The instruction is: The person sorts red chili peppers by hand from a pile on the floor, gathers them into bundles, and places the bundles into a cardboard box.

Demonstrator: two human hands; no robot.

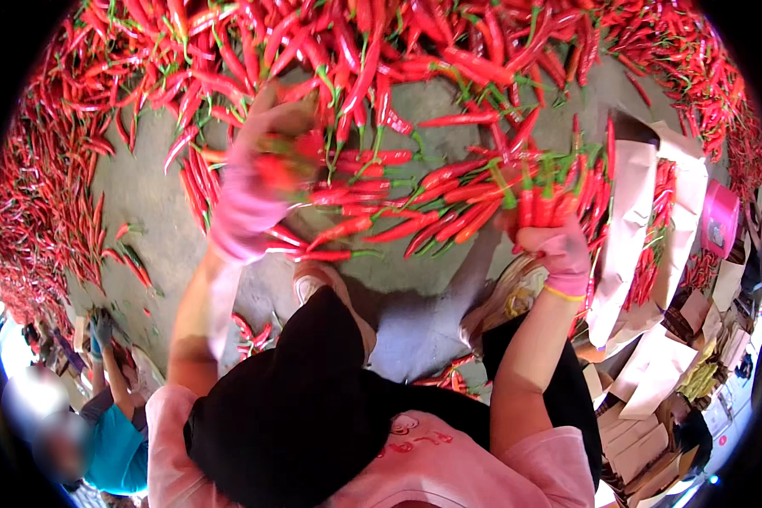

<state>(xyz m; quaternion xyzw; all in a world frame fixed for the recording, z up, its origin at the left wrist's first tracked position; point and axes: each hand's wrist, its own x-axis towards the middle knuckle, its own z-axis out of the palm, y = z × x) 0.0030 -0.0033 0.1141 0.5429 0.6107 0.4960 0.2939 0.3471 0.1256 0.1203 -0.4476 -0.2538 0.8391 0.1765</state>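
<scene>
My right hand (555, 247), in a pink glove with a yellow cuff edge, grips a bunch of red chili peppers (540, 206) with their green stems upward. On the left, my left hand (254, 178), also in a pink glove, is blurred by motion. Blurred red and green chili peppers (289, 162) are in its grasp; their number cannot be made out. Between both hands, loose red chili peppers (413, 222) lie roughly in rows on the concrete floor (381, 273). A large heap of red chili peppers (355, 38) spreads beyond my hands.
At right stands an open cardboard box with pale paper flaps (628, 222) and chili peppers inside. Near it are a pink plastic tub (721, 219) and flattened cardboard (635, 444). Another person in a blue top (120, 444) works at lower left. More chili peppers (51, 209) cover the left side.
</scene>
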